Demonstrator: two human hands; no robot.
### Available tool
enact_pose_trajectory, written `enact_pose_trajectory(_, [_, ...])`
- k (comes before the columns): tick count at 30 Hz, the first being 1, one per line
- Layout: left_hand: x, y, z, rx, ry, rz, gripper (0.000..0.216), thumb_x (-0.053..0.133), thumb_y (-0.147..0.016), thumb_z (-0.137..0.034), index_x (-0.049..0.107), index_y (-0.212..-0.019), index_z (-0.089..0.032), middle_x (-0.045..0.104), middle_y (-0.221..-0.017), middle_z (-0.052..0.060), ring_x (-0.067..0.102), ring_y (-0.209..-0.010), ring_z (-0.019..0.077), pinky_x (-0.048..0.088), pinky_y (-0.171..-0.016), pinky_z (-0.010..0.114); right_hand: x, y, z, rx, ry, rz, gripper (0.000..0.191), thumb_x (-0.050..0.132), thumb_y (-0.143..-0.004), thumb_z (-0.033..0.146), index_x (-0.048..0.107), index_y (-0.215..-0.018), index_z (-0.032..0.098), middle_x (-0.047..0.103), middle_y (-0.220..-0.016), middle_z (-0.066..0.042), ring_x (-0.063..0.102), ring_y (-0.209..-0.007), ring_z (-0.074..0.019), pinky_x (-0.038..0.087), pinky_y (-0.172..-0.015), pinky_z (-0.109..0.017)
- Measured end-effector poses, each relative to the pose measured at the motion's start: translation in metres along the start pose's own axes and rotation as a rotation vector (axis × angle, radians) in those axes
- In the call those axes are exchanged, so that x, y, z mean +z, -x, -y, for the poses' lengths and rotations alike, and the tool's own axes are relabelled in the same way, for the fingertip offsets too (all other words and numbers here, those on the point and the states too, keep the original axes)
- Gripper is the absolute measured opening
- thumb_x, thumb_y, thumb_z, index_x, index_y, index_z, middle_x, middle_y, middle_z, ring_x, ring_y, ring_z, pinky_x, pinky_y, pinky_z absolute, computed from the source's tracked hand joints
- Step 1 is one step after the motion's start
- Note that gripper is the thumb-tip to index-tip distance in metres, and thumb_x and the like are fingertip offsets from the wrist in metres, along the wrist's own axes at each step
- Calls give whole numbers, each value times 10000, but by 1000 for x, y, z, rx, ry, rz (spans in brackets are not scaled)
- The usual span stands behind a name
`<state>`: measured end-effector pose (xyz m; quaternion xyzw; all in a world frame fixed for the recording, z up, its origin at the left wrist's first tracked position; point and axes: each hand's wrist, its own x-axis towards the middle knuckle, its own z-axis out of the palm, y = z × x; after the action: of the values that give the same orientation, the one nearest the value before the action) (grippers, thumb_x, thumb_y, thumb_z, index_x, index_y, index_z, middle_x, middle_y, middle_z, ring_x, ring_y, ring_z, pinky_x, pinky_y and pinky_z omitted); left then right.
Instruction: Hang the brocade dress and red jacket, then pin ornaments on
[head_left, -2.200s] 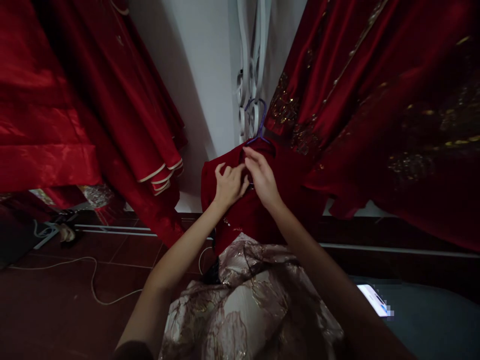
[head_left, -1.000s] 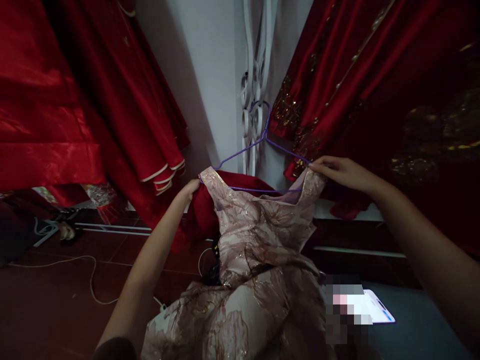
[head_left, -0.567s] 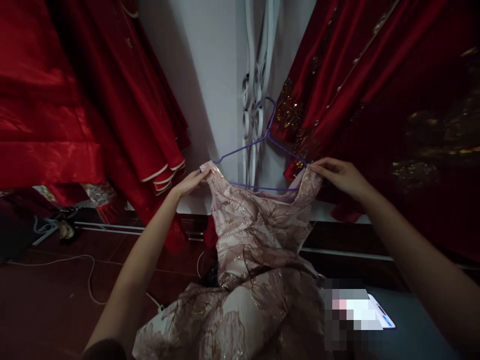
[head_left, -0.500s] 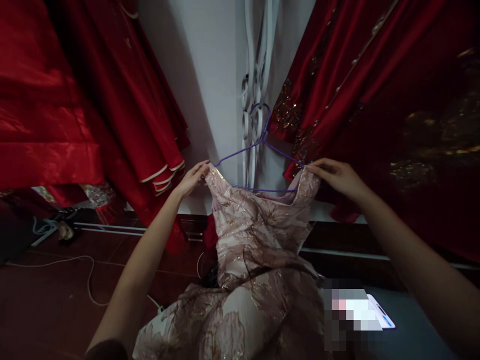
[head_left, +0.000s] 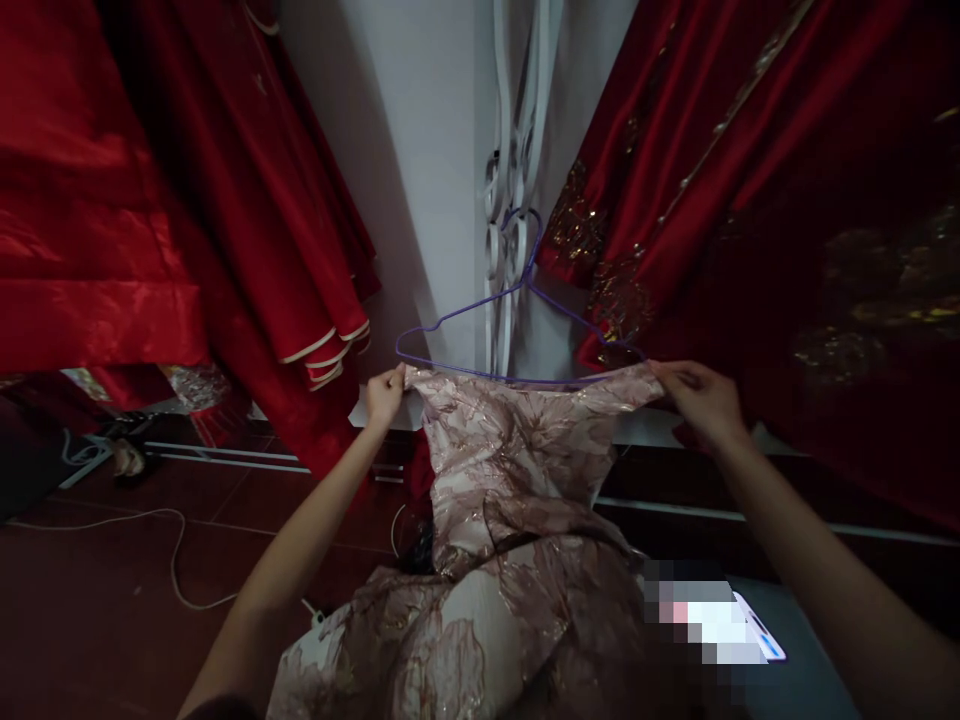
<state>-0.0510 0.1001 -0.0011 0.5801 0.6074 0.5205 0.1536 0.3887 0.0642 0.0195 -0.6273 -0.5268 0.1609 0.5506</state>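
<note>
A pale pink dress (head_left: 517,440) with a glittery floral pattern spreads down the middle of the view. My left hand (head_left: 385,396) is closed on its left shoulder strap, and my right hand (head_left: 701,395) pinches the right one. Between them the neckline is pulled wide and nearly straight. Just above it, a purple hanger (head_left: 469,304) hangs by its hook from a white scrolled metal stand (head_left: 504,180). Both ends of the hanger show outside the straps, its lower bar running along the neckline.
Red garments (head_left: 247,200) hang on the left, and red gowns with gold trim (head_left: 675,150) on the right. A lit phone (head_left: 759,628), partly pixelated, lies at lower right. A thin white cable (head_left: 176,560) crosses the dark red tiled floor (head_left: 97,600).
Both hands have moved apart and down, drawing the straps off the hanger's ends. The hanger stays on the stand, its ends now bare.
</note>
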Motion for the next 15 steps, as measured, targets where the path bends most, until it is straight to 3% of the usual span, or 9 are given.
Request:
enact_pose_trajectory(3, [0,37,-7,155,-140,119,430,362,-870,-450,540,-600,-167,488,-522,-23,441,-528,90,318,-517,187,-5,25,-14,-21,94,301,252,581,-714,465,629,-784,227,680,-822,-70,610,-780,-258,471,-723,-383])
enact_pose_trajectory(5, [-1,55,-24,372,-223,335,420,342,-884,-449,595,-685,-179,537,-570,-9,482,-548,96,356,-557,193,-4,42,-16,-88,152,550,233,550,-749,471,618,-784,251,672,-812,-51,611,-797,-254,475,-730,-372])
enact_pose_trajectory(7, [0,64,-48,612,-313,554,402,358,-881,-454,621,-737,-187,568,-611,11,525,-587,112,390,-608,210,1,57,-11,-180,193,682,218,518,-783,470,604,-805,271,664,-852,-39,611,-839,-247,473,-773,-371])
enact_pose_trajectory(9, [9,64,-72,822,-354,664,388,352,-890,-435,627,-792,-180,613,-734,46,573,-719,141,421,-696,239,7,64,0,-301,224,674,211,504,-797,461,593,-814,271,648,-953,-41,595,-929,-245,450,-849,-385])
enact_pose_trajectory(11, [25,57,-91,967,-319,669,371,338,-903,-399,627,-868,-169,620,-981,86,562,-939,169,415,-839,283,13,64,15,-424,234,560,213,489,-808,449,577,-811,255,614,-1073,-47,560,-1025,-242,409,-918,-404])
enact_pose_trajectory(13, [45,47,-102,1033,-289,632,356,364,-895,-392,637,-865,-166,526,-1223,97,474,-1126,198,344,-975,347,18,56,31,-511,238,420,203,465,-827,425,555,-825,244,581,-1157,-52,526,-1087,-234,377,-951,-417])
enact_pose_trajectory(15, [65,41,-104,1043,-304,620,324,413,-876,-389,654,-852,-173,442,-1326,90,399,-1207,224,272,-1030,413,20,43,42,-571,256,277,180,450,-841,395,536,-851,238,570,-1193,-60,509,-1114,-227,337,-980,-435])
